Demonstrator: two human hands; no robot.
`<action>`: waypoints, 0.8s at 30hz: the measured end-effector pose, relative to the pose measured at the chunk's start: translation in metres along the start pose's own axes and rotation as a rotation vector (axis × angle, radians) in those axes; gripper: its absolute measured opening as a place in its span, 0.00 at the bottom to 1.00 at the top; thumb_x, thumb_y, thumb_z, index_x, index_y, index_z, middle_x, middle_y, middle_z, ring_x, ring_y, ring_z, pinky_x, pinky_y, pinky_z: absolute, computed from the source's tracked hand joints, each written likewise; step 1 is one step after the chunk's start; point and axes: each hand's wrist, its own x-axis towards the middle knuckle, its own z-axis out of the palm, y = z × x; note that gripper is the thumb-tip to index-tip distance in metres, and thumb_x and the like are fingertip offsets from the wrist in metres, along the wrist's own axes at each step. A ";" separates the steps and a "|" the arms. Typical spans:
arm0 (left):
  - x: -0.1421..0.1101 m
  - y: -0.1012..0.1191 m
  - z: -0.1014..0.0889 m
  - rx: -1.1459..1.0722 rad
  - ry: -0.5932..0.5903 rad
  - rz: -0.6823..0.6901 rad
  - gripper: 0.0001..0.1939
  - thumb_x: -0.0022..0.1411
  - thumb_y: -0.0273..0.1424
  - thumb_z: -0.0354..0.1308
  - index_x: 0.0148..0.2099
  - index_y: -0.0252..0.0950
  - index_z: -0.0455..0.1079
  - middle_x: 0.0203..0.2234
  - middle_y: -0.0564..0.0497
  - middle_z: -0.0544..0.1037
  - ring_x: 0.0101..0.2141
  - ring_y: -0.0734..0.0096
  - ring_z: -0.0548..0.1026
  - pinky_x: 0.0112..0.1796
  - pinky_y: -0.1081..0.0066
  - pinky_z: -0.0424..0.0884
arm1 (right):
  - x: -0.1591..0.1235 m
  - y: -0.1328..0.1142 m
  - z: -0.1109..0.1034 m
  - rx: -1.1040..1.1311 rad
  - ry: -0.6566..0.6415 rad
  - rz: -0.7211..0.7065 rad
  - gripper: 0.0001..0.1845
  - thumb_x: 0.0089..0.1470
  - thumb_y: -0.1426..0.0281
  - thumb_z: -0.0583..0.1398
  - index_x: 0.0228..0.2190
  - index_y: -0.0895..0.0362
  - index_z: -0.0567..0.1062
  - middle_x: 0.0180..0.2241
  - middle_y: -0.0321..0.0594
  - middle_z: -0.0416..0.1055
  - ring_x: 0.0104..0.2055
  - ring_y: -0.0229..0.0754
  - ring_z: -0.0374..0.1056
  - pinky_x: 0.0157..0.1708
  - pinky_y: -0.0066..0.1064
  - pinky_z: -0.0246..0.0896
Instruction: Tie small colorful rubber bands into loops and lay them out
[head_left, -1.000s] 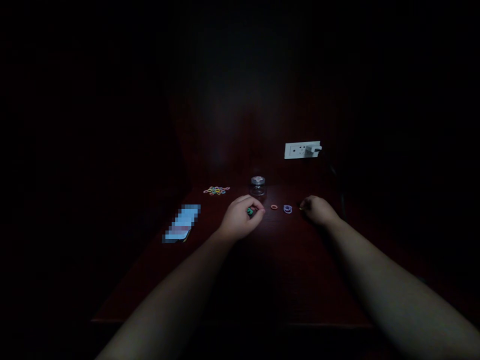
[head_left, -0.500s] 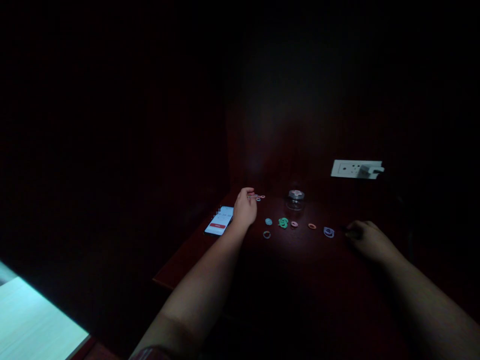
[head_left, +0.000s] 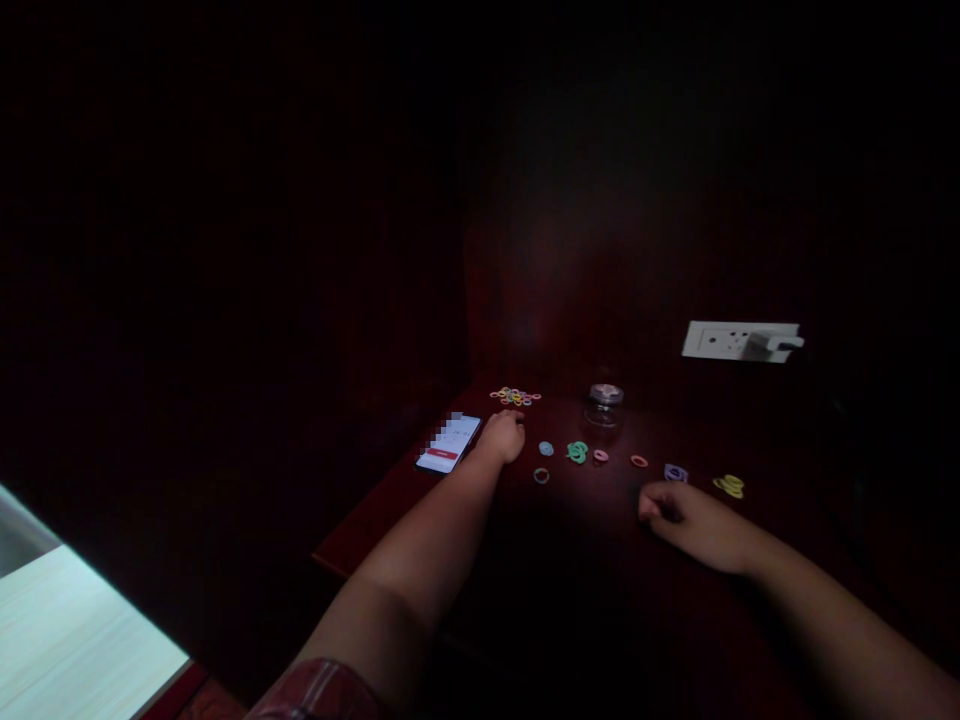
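Rubber bands [head_left: 514,397] lie on the dark red table [head_left: 390,510], a mixed heap toward its back left, separate colours across the middle. Left to right from my remote post:

Pale board [head_left: 67,630] at the lower left corner. Lit phone [head_left: 450,445] flat on the table, in front of the heap. My left hand [head_left: 504,437] is palm down just beside the phone, near the heap; fingertips hidden, so I cannot tell its grip. Right of it, a thin ring [head_left: 541,483] lies nearer me than the blue band [head_left: 546,449]. Next, green bands [head_left: 577,453], then a pink band [head_left: 601,456]. Clear lidded jar [head_left: 603,412] upright behind them. Orange band [head_left: 639,461] follows, then purple bands [head_left: 676,473]. My right hand [head_left: 679,515] is just in front of the purple ones, fingers curled; I cannot tell whether it holds anything. Yellow bands [head_left: 731,486] beyond. Wall socket [head_left: 712,341] behind, white plug [head_left: 772,345] in its right side.
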 end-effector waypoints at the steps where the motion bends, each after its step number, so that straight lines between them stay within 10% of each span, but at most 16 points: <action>1: 0.003 0.000 0.002 0.016 0.002 0.010 0.19 0.62 0.30 0.48 0.54 0.33 0.69 0.53 0.43 0.71 0.54 0.61 0.67 0.57 0.67 0.58 | 0.001 -0.001 0.003 0.015 -0.025 0.011 0.08 0.46 0.66 0.55 0.20 0.56 0.63 0.20 0.33 0.62 0.25 0.37 0.58 0.26 0.27 0.53; 14: 0.051 -0.005 0.021 0.116 -0.023 -0.009 0.30 0.60 0.48 0.49 0.60 0.40 0.62 0.62 0.44 0.59 0.62 0.47 0.52 0.58 0.48 0.51 | 0.002 0.001 0.008 -0.016 -0.019 0.084 0.17 0.51 0.59 0.55 0.19 0.56 0.58 0.19 0.31 0.55 0.23 0.35 0.52 0.24 0.28 0.48; 24: 0.051 -0.007 0.017 0.089 0.089 -0.044 0.18 0.63 0.33 0.48 0.54 0.39 0.66 0.52 0.44 0.70 0.54 0.57 0.65 0.53 0.61 0.61 | 0.003 0.001 0.007 0.004 -0.009 0.065 0.18 0.52 0.59 0.55 0.19 0.56 0.59 0.18 0.31 0.55 0.23 0.34 0.51 0.23 0.27 0.47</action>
